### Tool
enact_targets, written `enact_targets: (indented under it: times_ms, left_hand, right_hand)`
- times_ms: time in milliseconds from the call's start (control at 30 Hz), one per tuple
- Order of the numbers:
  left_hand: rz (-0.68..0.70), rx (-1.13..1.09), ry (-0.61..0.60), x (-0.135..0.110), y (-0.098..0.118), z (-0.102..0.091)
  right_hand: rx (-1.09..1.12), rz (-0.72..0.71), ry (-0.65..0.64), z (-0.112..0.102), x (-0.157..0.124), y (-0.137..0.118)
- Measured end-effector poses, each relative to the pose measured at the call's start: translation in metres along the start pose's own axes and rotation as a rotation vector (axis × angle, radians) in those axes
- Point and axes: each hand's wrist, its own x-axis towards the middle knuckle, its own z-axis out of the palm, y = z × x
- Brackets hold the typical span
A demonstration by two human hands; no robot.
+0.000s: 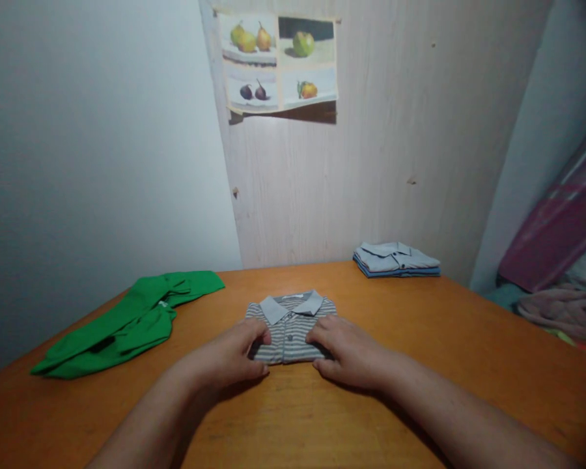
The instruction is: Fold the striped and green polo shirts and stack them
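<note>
Tabletop [293,417] stretches out on both sides of the striped shirt [288,329], which lies folded in front of me near the middle, collar pointing away. A strip of orange-brown wood separates that collar from the far edge, where the table meets the pale wood panel [322,195]. To the left, a stretch of wood gives me room to move before the green garment [127,319], which lies loosely along the left edge and up to the back. To the right the room is wider, running to the folded stack [396,264] at the far edge and out to the right edge.

Both my forearms come in low from the near corners and angle inward. My left hand [244,348] lies over the shirt's left side and my right hand [344,348] over its right. On each, the fingers are bunched and bent onto the cloth, the thumb spread away from them by the shirt's near edge, with stripes showing in the gap. I cannot tell how hard the fingertips press.

I count one striped shirt with two buttons showing, one green garment, and at least two pieces in the stack, grey over blue. One sheet [280,62] on the panel carries four fruit pictures.
</note>
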Motion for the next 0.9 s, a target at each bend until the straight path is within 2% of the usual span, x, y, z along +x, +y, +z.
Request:
enact_targets:
  times_ms: [133,233,400,533,600,667,767,800,833,900]
  left_hand:
    - [0.069,0.113,0.047,0.006,0.007,0.009]
    - [0.071,0.097,0.055,0.007,0.009,0.010]
    - [-0.022,-0.006,-0.148,-0.009,0.017,0.002]
    - [-0.082,-0.080,-0.310,-0.021,0.026,-0.002]
    - [-0.074,-0.163,-0.335,-0.021,0.026,-0.005]
    - [-0.036,-0.221,-0.266,-0.018,0.020,-0.009]
    - [-0.020,-0.233,-0.007,-0.010,0.000,-0.016]
    - [-0.031,-0.234,0.091,-0.006,-0.009,-0.018]
    - [-0.049,-0.235,0.182,-0.003,-0.019,-0.020]
    - [-0.105,-0.234,0.335,0.001,-0.038,-0.021]
  right_hand:
    - [-0.070,0.007,0.003,0.006,0.006,0.002]
    - [-0.059,0.015,-0.025,0.001,0.008,0.002]
    - [0.152,0.058,-0.113,-0.014,-0.001,-0.006]
    - [0.342,0.078,-0.252,-0.021,-0.011,-0.013]
    - [0.474,0.140,-0.315,-0.021,-0.012,-0.012]
    - [0.583,0.229,-0.211,-0.018,-0.008,-0.008]
    - [0.534,0.256,0.163,-0.010,0.000,0.004]
    - [0.477,0.227,0.232,-0.006,0.002,0.008]
    - [0.420,0.189,0.248,-0.003,0.004,0.011]
    - [0.325,0.118,0.157,0.004,0.005,0.014]
